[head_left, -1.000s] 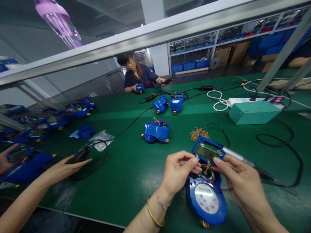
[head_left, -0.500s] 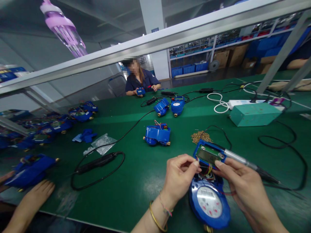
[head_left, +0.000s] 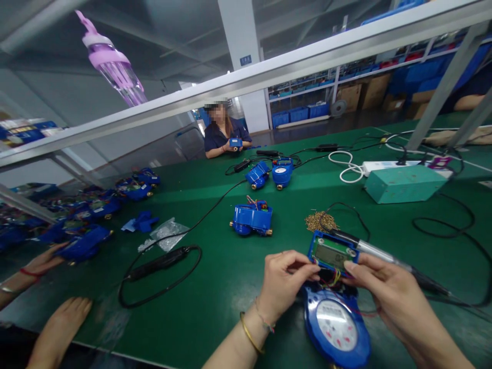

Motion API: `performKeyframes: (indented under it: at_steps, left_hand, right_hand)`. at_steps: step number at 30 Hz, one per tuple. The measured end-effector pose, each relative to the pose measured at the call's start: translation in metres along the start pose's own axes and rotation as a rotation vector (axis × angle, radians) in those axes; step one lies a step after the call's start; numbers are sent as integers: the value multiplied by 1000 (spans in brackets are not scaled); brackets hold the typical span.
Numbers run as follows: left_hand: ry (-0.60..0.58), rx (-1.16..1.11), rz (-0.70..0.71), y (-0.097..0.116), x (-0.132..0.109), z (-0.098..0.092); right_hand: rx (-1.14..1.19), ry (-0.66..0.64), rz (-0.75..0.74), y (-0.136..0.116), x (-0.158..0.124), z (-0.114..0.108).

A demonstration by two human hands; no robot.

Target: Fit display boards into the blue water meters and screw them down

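Observation:
A blue water meter (head_left: pixel 338 325) with a round white dial lies in front of me on the green table. Its display unit (head_left: pixel 332 254), a blue frame around a green circuit board and a grey screen, is tipped up above the dial, joined by coloured wires (head_left: pixel 333 277). My right hand (head_left: pixel 384 287) grips the display unit at its right side, thumb on the screen's edge. At the unit's lower left corner, my left hand (head_left: pixel 286 279) is closed in a pinch; what its fingertips hold is hidden. Behind the unit lies a silver electric screwdriver (head_left: pixel 380 252).
Small brass screws (head_left: pixel 321 221) are heaped beyond the display unit. Another blue meter (head_left: pixel 251 218) stands mid-table. A black corded tool (head_left: pixel 159 264) and a plastic bag (head_left: pixel 169 233) lie left, near a co-worker's hand (head_left: pixel 67 320). A teal box (head_left: pixel 407 183) sits back right.
At the left, a co-worker's hand has moved a blue meter away towards the other meters. The person opposite has raised a blue part. Digits now show on my display; my hands keep their hold.

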State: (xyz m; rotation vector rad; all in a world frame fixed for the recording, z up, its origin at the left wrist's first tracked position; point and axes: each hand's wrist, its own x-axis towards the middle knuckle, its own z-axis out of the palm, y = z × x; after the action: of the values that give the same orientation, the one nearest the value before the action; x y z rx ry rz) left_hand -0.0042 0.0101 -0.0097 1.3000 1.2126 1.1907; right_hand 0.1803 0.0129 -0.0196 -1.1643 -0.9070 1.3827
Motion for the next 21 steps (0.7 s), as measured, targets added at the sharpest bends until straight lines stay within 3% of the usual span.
performKeyframes:
  at_steps: [3,6,13,18,21]
  left_hand:
    - [-26,-165,-92,0,2,0]
    - [-105,-181,-122,5,3,-2]
    - [-433,-55,-119,17,23,-16]
    - [-407,104,-40,14,34,-21]
    - [-350,232,103,14,37,-23]
  right_hand:
    - [-29,-64,-5,-1,4,-4]
    - [-34,-83,12,-4,6,-5]
    - [-60,-55,45,-15,10,-6]
    - [-56,-90,63,-20,12,-5]
    - [-68,-107,80,-23,12,-3]
